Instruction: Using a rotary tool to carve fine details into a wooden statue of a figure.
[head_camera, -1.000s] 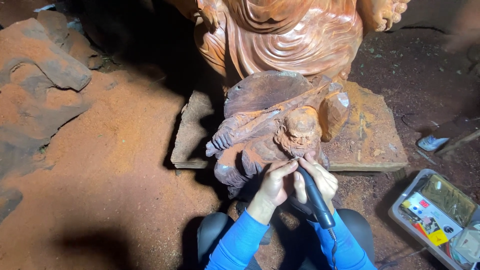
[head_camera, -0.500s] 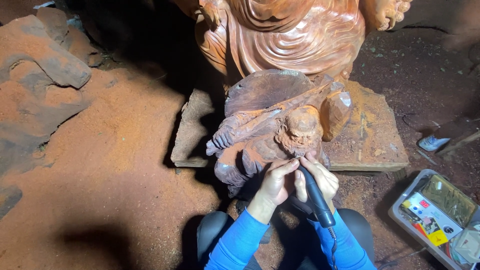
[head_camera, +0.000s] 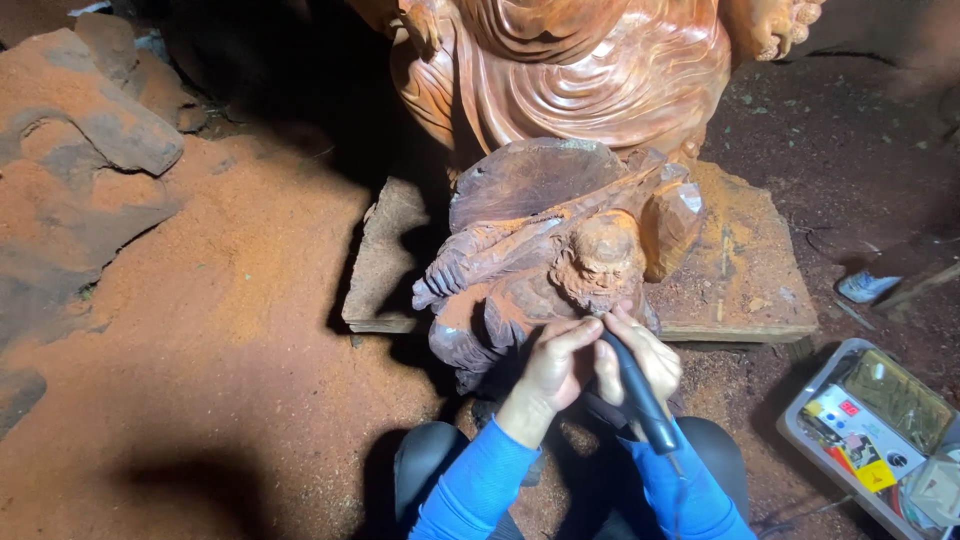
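Red sawdust floor (head_camera: 230, 400), dim workshop, both hands' grip closed on rotary tool (head_camera: 630, 385)

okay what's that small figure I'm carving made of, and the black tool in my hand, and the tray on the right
Small figure: looks like reddish-brown wood, unfinished and dusty, with rough carved grooves. Black tool, held in the right hand: seemingly matte plastic or rubber, smooth and dark. Tray: pale grey with rounded rim, probably plastic, though metal cannot be ruled out.

Open sawdust floor (head_camera: 230, 350) lies left of the small carving (head_camera: 560, 270), while the large statue (head_camera: 580, 70) blocks behind and the tray (head_camera: 800, 425) crowds the right.
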